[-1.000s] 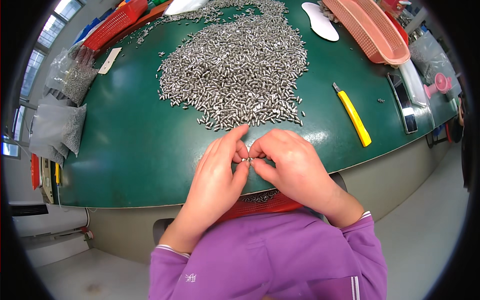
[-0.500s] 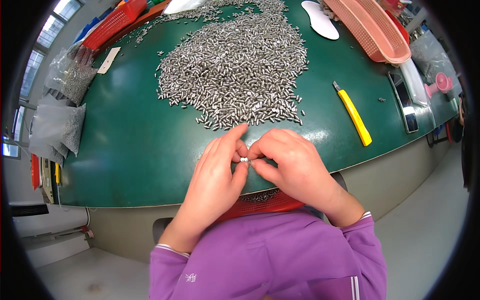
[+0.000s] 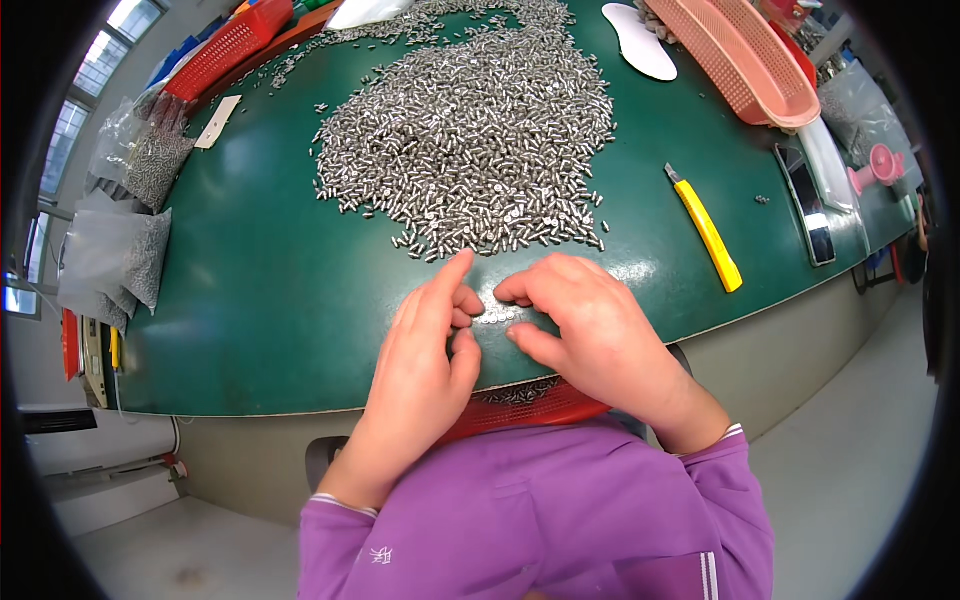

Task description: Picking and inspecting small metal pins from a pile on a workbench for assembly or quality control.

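Note:
A short row of small metal pins (image 3: pixel 496 318) lies on the green table between my two hands, partly lost in glare. My left hand (image 3: pixel 428 328) is just left of the row, its thumb and fingers apart. On the other side, my right hand (image 3: pixel 575 312) has its thumb and forefinger spread, with nothing visible between them. Beyond my fingertips spreads a large pile of silvery metal pins (image 3: pixel 470 140), small cylinders with narrowed ends. Below the table's front edge, a red basket (image 3: pixel 530 410) at my lap holds more dark metal pieces.
To the right lie a yellow utility knife (image 3: pixel 710 235) and a phone (image 3: pixel 806 205). A pink basket (image 3: pixel 745 65) and a white insole-shaped sheet (image 3: pixel 640 42) are at the far right. Filled plastic bags (image 3: pixel 115 250) line the left edge, near a red basket (image 3: pixel 230 47).
My hands have drawn apart and their fingertips have opened. The small pins that were pinched between them now lie in a row on the table.

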